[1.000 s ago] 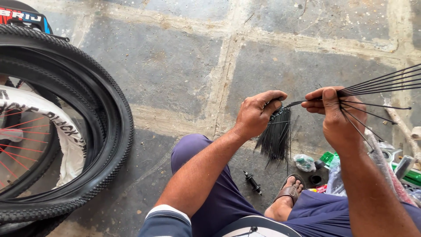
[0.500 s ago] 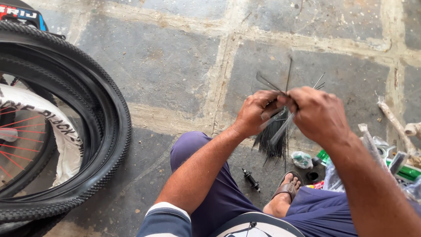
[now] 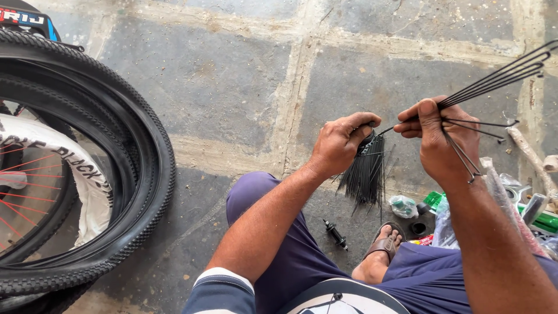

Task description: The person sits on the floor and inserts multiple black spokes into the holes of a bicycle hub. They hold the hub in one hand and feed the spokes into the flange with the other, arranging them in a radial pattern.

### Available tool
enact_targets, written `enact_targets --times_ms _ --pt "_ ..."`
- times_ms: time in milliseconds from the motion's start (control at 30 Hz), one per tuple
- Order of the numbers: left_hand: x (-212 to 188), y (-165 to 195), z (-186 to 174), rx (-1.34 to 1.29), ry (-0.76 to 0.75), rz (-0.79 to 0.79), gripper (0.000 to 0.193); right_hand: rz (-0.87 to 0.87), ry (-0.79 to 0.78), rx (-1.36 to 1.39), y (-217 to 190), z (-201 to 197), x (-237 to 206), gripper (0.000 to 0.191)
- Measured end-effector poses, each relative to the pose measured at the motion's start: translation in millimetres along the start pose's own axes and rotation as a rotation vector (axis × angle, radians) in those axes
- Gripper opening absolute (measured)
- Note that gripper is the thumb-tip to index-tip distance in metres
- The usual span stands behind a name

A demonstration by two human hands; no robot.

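Right hand [image 3: 444, 142] pulled spokes [image 3: 500, 75] out right — bundle [image 3: 365, 174] hangs under left hand [image 3: 340, 142].

Black spokes [image 3: 365, 174] — both hands' grip

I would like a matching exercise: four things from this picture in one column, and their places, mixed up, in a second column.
Things:
1. spoke bundle
2. few spokes
3. tyre
4. hub

Places:
A. on the floor beside the sandalled foot
B. fanned out from the right hand
C. hanging down from the left hand
D. lying at the left edge

Pairs: 1-C, 2-B, 3-D, 4-A
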State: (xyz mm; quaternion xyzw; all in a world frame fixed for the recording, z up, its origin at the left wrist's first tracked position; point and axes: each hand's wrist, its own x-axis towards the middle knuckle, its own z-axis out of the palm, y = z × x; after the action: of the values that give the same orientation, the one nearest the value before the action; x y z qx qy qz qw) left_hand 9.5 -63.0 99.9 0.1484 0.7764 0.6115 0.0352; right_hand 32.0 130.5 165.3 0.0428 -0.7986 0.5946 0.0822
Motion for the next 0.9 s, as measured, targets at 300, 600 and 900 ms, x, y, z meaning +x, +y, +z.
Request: enact_targets --times_ms 300,600,900 --pt "2 -5 2 0.139 -0.021 0.08 0.026 -0.423 -0.185 -0.849 -8 14 -6 0.021" --pt "1 -1 0 0.035 -0.033 0.026 0.023 -0.143 0.051 -0.129 -6 -3 -5 0.034" --pt "-2 0 1 -0.019 -0.034 0.02 0.023 -0.136 0.035 -0.134 -2 7 -8 0.033"
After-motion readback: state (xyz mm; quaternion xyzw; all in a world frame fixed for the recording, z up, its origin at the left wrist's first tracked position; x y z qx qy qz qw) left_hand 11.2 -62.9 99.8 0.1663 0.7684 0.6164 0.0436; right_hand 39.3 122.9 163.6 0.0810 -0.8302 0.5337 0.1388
